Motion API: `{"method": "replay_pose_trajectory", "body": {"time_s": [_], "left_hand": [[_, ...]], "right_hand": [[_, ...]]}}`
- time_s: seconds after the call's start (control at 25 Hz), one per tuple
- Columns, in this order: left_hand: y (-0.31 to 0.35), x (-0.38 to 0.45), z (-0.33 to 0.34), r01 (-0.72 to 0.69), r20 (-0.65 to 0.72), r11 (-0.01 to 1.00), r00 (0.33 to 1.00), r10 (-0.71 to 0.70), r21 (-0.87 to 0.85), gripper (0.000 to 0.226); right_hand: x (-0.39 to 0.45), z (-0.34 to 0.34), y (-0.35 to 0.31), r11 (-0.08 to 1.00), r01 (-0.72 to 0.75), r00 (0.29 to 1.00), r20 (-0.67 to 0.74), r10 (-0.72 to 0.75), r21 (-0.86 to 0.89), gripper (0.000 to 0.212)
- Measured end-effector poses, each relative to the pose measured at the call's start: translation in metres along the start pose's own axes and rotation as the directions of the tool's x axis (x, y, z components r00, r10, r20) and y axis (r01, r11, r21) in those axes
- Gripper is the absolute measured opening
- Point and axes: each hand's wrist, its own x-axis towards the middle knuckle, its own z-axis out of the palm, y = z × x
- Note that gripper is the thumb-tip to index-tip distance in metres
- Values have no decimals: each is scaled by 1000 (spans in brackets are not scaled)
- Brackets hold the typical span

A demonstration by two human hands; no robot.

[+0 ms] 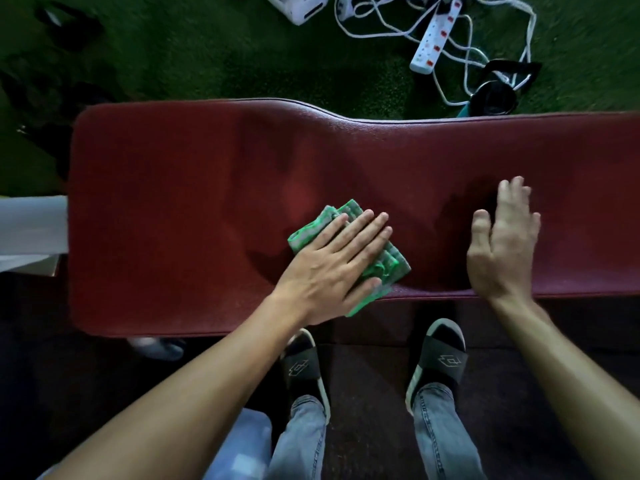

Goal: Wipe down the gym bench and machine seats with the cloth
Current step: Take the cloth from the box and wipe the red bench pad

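A dark red padded gym bench (194, 188) runs across the view from left to right. On it, near its front edge, lies a folded green and grey cloth (323, 220). My left hand (332, 268) lies flat on the cloth with its fingers straight, pressing it against the pad. My right hand (502, 244) is to the right of the cloth, open with fingers spread, at the bench's front edge; it holds nothing.
Beyond the bench, on green turf, lie a white power strip (438, 34) with tangled white cables and a dark bottle (491, 98). A white box (31, 233) stands at the bench's left end. My feet in black slides (438, 358) stand under the front edge.
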Motion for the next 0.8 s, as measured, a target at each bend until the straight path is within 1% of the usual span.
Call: {"method": "replay_pose_trajectory", "body": {"time_s": [0.04, 0.08, 0.12, 0.16, 0.2, 0.24, 0.28, 0.36, 0.44, 0.52, 0.56, 0.6, 0.68, 0.76, 0.8], "left_hand": [[-8, -6, -7, -4, -24, 999, 1000, 3, -43, 66], [-18, -12, -14, 31, -68, 996, 997, -37, -88, 65], [-31, -21, -19, 118, -121, 986, 984, -133, -121, 64], [-46, -31, -22, 251, -162, 957, 948, -272, -143, 64], [-61, -43, -23, 389, -179, 908, 893, -414, -156, 64], [-73, -55, -23, 492, -174, 856, 839, -515, -160, 64], [-82, -63, -21, 545, -155, 824, 810, -565, -154, 65], [-86, -68, -16, 553, -124, 821, 813, -569, -141, 65], [-79, -64, -11, 536, -114, 831, 826, -552, -147, 65], [-64, -56, -5, 547, -98, 822, 820, -564, -157, 66], [-54, -52, -2, 561, -93, 813, 811, -578, -154, 67], [-45, -49, 1, 577, -92, 804, 802, -591, -142, 69], [-31, -44, 6, 610, -97, 788, 782, -615, -85, 70], [-27, -41, 10, 635, -107, 772, 765, -635, -30, 70], [-27, -40, 11, 643, -108, 766, 760, -641, -18, 71]], "right_hand": [[-12, 8, -18, 996, 85, 996, 9, -85, 13, 63], [-25, 18, -37, 978, 208, 977, 35, -209, 18, 62], [-39, 31, -57, 939, 343, 936, 83, -342, -1, 61], [-50, 44, -75, 882, 468, 878, 138, -458, -52, 61], [-59, 57, -91, 818, 561, 824, 188, -535, -131, 61], [-66, 70, -105, 765, 607, 793, 228, -565, -214, 61], [-71, 79, -115, 742, 610, 792, 256, -554, -279, 63], [-75, 90, -125, 757, 565, 824, 276, -495, -328, 68], [-82, 89, -120, 764, 566, 821, 299, -487, -310, 74], [-85, 77, -96, 758, 565, 822, 301, -484, -325, 76], [-83, 67, -77, 775, 522, 851, 276, -447, -356, 77], [-78, 54, -56, 806, 439, 897, 234, -374, -396, 78], [-61, 28, -16, 868, 202, 979, 125, -162, -454, 78], [-37, 12, 2, 896, -18, 999, 26, 32, -445, 78], [-26, 13, -2, 898, -94, 995, -20, 94, -430, 78]]}}
